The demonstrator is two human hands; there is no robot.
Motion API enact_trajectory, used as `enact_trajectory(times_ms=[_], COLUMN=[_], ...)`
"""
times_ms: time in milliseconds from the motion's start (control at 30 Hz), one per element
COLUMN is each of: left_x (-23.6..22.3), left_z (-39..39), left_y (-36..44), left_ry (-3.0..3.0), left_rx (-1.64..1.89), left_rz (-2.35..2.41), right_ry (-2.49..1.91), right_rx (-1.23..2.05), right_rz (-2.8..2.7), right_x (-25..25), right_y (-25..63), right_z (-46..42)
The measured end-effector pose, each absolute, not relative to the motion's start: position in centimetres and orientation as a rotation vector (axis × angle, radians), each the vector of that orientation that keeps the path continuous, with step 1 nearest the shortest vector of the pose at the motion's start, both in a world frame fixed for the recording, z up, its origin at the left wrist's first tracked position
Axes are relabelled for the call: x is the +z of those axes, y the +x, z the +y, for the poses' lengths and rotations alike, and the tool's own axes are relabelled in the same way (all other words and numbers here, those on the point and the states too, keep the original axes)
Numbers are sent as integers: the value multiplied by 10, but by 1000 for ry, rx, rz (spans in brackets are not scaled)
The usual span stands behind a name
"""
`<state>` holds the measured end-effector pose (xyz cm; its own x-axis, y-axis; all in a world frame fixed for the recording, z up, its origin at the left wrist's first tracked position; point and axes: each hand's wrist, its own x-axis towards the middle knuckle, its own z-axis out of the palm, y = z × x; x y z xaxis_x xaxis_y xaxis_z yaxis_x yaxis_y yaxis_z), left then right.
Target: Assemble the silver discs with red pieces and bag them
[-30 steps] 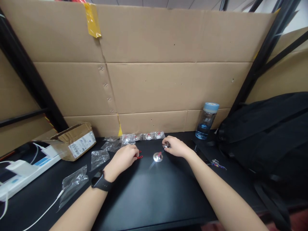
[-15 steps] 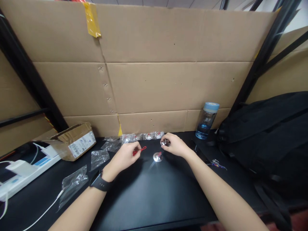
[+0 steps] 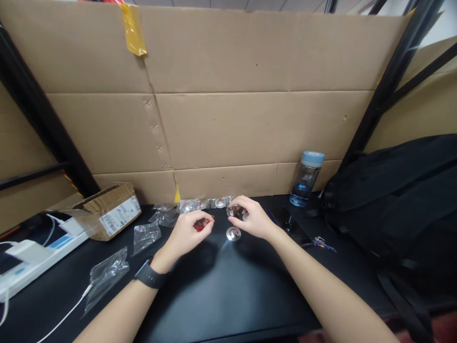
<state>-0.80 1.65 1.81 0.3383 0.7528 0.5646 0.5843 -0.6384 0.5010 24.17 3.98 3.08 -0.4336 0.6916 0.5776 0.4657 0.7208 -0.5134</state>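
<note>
My left hand [image 3: 188, 232], with a dark watch on its wrist, is closed on a bunched red cord [image 3: 202, 226]; a small loop shows at the fingertips. To its right, my right hand [image 3: 253, 218] grips a shiny round disc [image 3: 231, 211] by the edge between thumb and fingers. Just below these fingers a second shiny disc [image 3: 233, 234], domed with a bit of red at its middle, lies on the black table [image 3: 228, 290]. Part of that disc's top is covered by the right thumb. Behind both hands, several similar discs in clear wrappers [image 3: 189, 206] line the wall.
Clear plastic bags [image 3: 109, 271] and an open cardboard box [image 3: 119, 214] are at left, beside a white power strip [image 3: 46, 259]. A blue-lidded bottle [image 3: 306, 181], a dark flat phone-like object [image 3: 291, 226], a small keychain [image 3: 323, 244] and a black backpack [image 3: 396, 205] stand or lie at right.
My right hand has moved left with its disc, now hanging over the disc on the table. The red loop at my left fingertips has drawn in and shows less.
</note>
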Motion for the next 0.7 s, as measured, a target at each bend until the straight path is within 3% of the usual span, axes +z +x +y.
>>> enact_trajectory(times_ms=[233,500,700], left_x=[7,5,2], left_z=[18,13,14], left_y=[0,5,6], left_ry=[2139,2104,1918], left_rx=[1239,1266,1279], left_rz=[1161,1183,1128], right_ry=[-782,-669,-660], right_rx=[446,906,1031], right_rz=[-2064,-1851,-1758], right_x=[30,17,21], right_y=[230,209,207], right_z=[29,20,16])
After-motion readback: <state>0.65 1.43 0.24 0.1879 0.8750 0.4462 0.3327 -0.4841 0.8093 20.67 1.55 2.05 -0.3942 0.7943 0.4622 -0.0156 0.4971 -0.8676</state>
